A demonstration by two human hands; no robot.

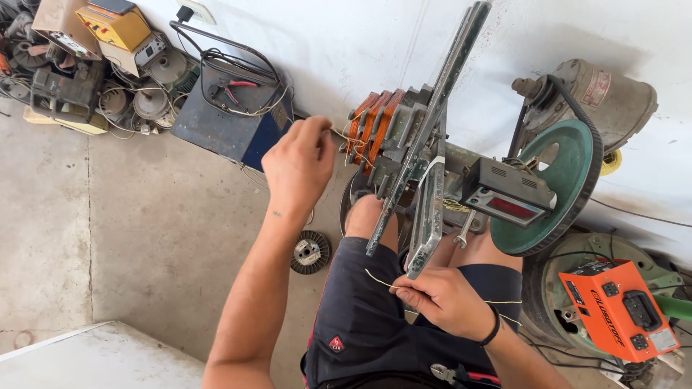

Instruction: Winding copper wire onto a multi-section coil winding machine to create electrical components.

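Pinching a thin pale wire (382, 281) in a closed grip, the right hand (443, 301) is holding it over the lap. Its long axis is running left-right. The left hand (299, 164), fingers closed on a strand, is reaching toward the orange coil formers (371, 124) on the winding machine (425, 166).

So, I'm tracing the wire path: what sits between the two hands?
In the head view, between the left hand and right hand lie the person's bare knee and the winding machine's metal arm.
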